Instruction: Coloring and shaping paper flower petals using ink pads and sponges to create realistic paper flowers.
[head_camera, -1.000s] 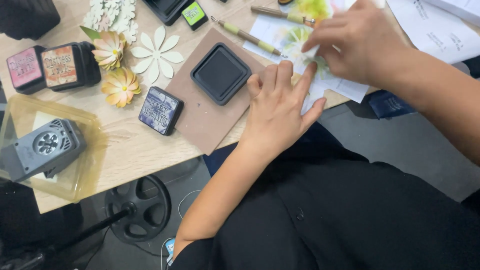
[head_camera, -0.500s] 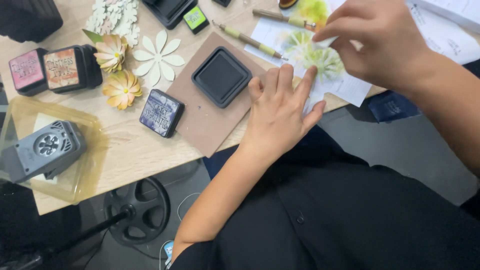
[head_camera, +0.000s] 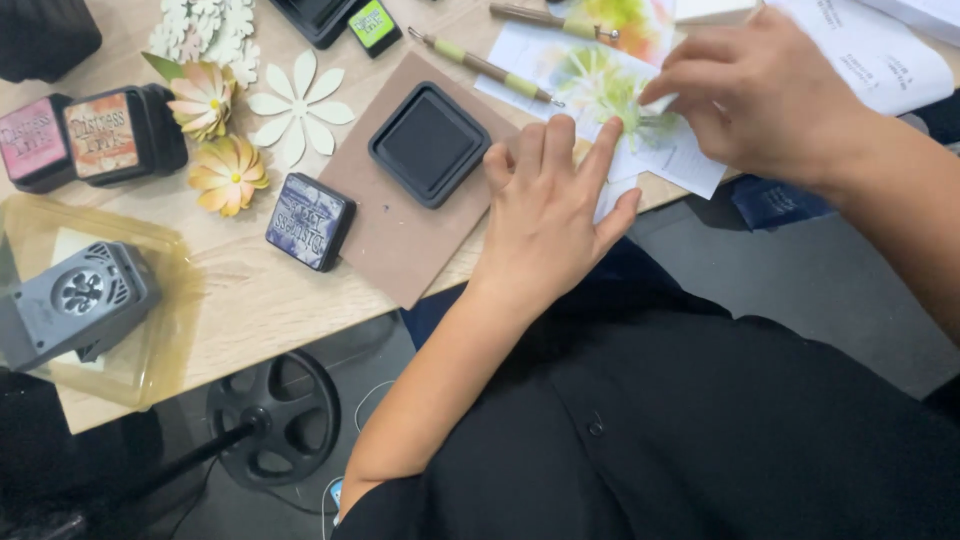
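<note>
Left hand (head_camera: 548, 215) lies flat, fingers spread, pinning the white sheet of paper with green and yellow ink smudges (head_camera: 598, 88) on the light wooden table (head_camera: 250, 300). Right hand (head_camera: 762, 95) pinches down on that sheet's green patch. Open black square ink pad (head_camera: 430, 143) sits just beside on brown card (head_camera: 400, 245).

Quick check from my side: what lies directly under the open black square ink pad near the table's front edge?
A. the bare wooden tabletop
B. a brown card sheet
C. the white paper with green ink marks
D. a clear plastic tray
B: the open black square ink pad sits on the brown card sheet, which borders it on all sides; the left hand rests just beside it.
</note>
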